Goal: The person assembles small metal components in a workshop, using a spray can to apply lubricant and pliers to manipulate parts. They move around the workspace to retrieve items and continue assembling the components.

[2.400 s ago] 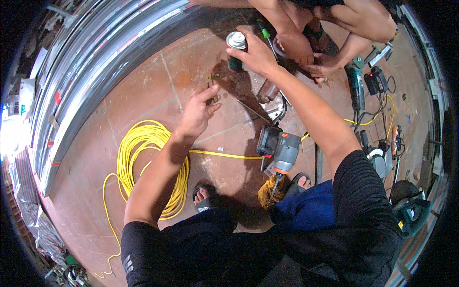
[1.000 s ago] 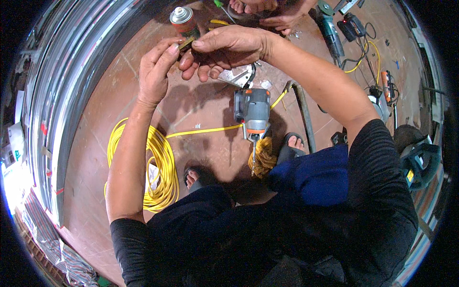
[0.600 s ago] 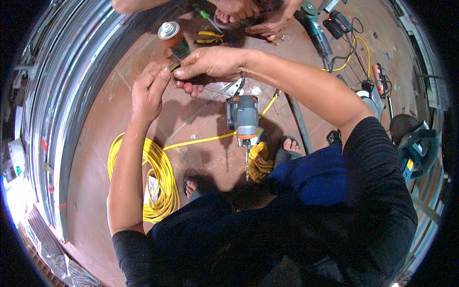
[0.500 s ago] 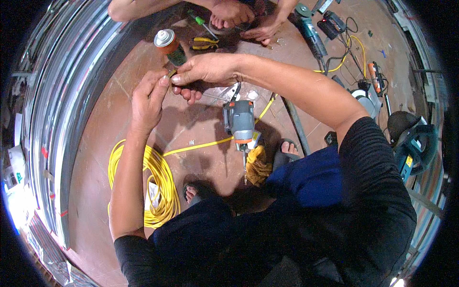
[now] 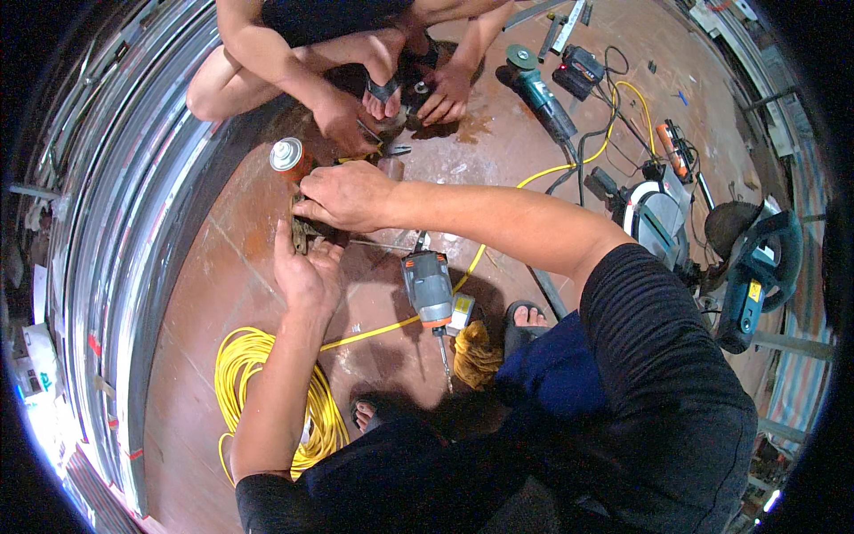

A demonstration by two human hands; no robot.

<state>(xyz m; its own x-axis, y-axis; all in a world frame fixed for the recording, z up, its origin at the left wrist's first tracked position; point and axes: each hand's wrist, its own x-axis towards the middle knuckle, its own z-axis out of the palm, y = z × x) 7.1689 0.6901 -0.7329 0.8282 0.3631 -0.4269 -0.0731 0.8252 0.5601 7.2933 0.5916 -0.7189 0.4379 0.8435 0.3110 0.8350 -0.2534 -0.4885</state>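
Note:
My right hand has its fingers closed on a dark olive-brown piece, whose kind I cannot make out. Just below it, my left hand is turned palm up with thumb and fingers apart, close around the piece's lower end. A spray can with a white top and orange body stands just beyond my hands. From beside my fingers a thin metal rod runs right; its near end is hidden. A grey and orange cordless drill with a long bit lies to the right of my left forearm.
Across from me another person crouches, hands low to the floor beside pliers. Coiled yellow cable lies by my left forearm. An angle grinder, a battery charger and a circular-bladed saw are at right. Metal profiles line the left.
My left hand has loosened from a pinch and turned palm up. The dark piece now shows more between my hands. The other person has reached a hand toward the pliers.

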